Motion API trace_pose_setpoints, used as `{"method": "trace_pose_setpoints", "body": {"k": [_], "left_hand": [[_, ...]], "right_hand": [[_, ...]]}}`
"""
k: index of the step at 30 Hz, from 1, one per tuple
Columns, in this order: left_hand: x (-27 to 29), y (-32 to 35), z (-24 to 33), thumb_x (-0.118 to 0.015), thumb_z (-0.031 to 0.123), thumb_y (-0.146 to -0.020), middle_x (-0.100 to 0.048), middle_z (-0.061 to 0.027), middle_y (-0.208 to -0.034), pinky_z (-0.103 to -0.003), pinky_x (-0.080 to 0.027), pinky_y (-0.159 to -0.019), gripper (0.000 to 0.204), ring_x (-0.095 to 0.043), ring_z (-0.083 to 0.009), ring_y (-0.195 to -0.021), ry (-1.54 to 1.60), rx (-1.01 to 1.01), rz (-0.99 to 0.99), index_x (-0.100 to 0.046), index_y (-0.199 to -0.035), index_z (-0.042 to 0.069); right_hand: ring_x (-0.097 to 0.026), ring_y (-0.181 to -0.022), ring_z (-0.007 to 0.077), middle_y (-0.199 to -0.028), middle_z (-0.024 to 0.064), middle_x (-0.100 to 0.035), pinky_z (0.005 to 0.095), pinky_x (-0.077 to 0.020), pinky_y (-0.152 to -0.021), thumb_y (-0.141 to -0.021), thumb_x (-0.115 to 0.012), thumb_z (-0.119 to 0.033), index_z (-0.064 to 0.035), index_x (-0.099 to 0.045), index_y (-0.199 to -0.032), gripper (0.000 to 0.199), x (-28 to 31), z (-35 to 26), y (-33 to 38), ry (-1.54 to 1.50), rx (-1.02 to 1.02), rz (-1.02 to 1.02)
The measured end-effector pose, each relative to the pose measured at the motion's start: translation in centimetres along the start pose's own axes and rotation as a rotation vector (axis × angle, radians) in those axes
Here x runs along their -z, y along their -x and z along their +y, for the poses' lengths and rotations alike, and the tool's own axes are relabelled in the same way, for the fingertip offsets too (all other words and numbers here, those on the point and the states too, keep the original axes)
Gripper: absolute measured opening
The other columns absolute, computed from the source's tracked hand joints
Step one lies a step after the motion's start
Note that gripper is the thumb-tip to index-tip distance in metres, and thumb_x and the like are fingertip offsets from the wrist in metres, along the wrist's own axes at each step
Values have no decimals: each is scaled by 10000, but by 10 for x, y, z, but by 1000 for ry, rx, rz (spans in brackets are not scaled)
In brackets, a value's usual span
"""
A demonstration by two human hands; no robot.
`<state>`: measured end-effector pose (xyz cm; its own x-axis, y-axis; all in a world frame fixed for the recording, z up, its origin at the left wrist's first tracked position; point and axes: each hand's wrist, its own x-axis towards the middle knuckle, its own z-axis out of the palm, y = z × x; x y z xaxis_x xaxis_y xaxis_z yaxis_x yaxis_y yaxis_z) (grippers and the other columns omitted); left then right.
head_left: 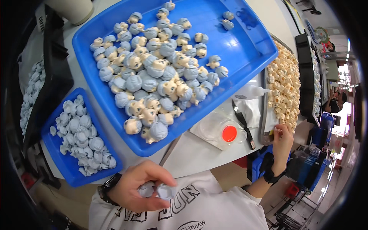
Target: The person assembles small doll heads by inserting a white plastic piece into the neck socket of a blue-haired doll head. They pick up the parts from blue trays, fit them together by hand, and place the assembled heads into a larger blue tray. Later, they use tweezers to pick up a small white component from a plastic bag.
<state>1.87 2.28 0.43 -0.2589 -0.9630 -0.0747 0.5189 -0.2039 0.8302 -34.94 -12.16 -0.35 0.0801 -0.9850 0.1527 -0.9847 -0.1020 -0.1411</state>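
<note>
The left hand (142, 188) pinched two pale-blue hair pieces (157, 190) near the chest, while the right hand (282, 138) pinched a cream face part (274, 132) at the right tray (264, 115); alignment before pressing appeared advisable.

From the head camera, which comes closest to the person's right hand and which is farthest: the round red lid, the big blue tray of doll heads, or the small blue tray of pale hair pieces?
From the right hand:
1. Round red lid, just to its left on the table.
2. Big blue tray, farther left and up, middle of the table.
3. Small blue tray, far left edge.
</note>
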Motion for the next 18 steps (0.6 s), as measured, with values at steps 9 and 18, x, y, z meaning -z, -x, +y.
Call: {"method": "trace_pose_setpoints", "body": {"k": [9,18], "left_hand": [[2,-11,7,-650,113,-755,-611,-188,-811,-256,-466,-601,340,-616,-207,-710,-239,-7,-88,-529,-1004,-85],[9,-15,6,-669,42,-718,-611,-177,-818,-244,-447,-577,374,-595,-177,-680,-308,-27,-251,-521,-1039,-81]], "right_hand": [[-501,-687,168,-854,91,-518,256,-407,-630,-695,-562,56,22,-560,-860,169,27,-68,10,-278,38,164],[-555,-711,186,-826,134,-562,263,-440,-604,-566,-674,74,8,-594,-848,301,45,-138,24,-797,347,-21]]}}
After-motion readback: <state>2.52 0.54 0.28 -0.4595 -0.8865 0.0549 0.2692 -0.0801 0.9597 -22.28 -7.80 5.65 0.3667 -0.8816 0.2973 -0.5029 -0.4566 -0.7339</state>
